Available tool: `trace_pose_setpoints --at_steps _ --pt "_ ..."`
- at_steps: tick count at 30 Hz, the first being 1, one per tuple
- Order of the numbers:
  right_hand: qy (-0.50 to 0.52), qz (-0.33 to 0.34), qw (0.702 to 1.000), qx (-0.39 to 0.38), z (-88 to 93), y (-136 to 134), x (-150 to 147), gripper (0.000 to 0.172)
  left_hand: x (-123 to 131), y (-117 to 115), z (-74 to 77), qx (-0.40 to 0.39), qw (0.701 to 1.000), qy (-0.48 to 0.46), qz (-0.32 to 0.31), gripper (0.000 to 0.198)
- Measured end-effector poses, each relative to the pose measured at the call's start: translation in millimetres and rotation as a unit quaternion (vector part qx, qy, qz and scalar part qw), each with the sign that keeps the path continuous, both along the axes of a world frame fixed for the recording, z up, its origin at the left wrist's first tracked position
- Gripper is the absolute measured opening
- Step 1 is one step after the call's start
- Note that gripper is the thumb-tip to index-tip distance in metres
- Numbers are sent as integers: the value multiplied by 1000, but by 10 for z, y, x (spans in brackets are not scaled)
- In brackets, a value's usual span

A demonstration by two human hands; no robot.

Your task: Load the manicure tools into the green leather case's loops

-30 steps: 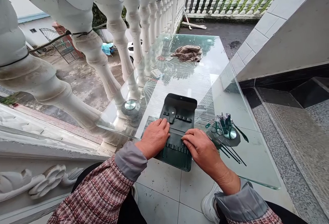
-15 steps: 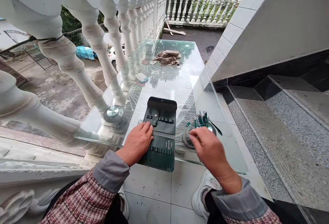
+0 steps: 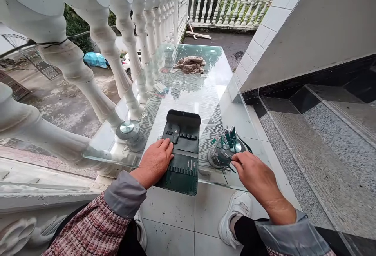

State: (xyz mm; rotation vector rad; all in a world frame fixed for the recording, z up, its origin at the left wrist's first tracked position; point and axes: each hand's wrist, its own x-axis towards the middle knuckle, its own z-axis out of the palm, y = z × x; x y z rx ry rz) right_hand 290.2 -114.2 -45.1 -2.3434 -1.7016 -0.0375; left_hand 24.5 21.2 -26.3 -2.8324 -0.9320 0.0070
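An unfolded dark green manicure case (image 3: 183,148) lies on the glass table, its flap raised at the far end. Rows of elastic loops run across both halves, and several small metal tools (image 3: 191,165) sit in the near half. My left hand (image 3: 155,162) rests flat on the case's left edge, fingers stretched out. To the right is a pile of green-handled manicure tools (image 3: 230,136), with scissors and clippers among them. My right hand (image 3: 254,171) is at the near side of this pile, thumb and fingers pinched on a thin manicure tool, partly hidden by the fingertips.
The glass table (image 3: 202,99) stands on round metal-capped supports (image 3: 129,128). Farther back lie a crumpled brown cloth (image 3: 190,64) and a small card (image 3: 160,87). A white balustrade (image 3: 100,40) borders the left; stone steps (image 3: 329,130) rise on the right.
My right hand has moved right and slightly down, from above the near side of the tool pile, uncovering more tools. My left hand stays on the case. The view has shifted slightly.
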Motion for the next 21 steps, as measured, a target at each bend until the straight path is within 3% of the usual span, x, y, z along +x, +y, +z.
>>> trace_pose_setpoints --at_steps 11,21 --pt "0 -2 998 -67 -57 8 16 19 -33 -15 -5 -6 1000 8 -4 34" --pt "-41 -8 999 -4 -12 23 -7 15 -23 -4 7 10 999 28 -13 36"
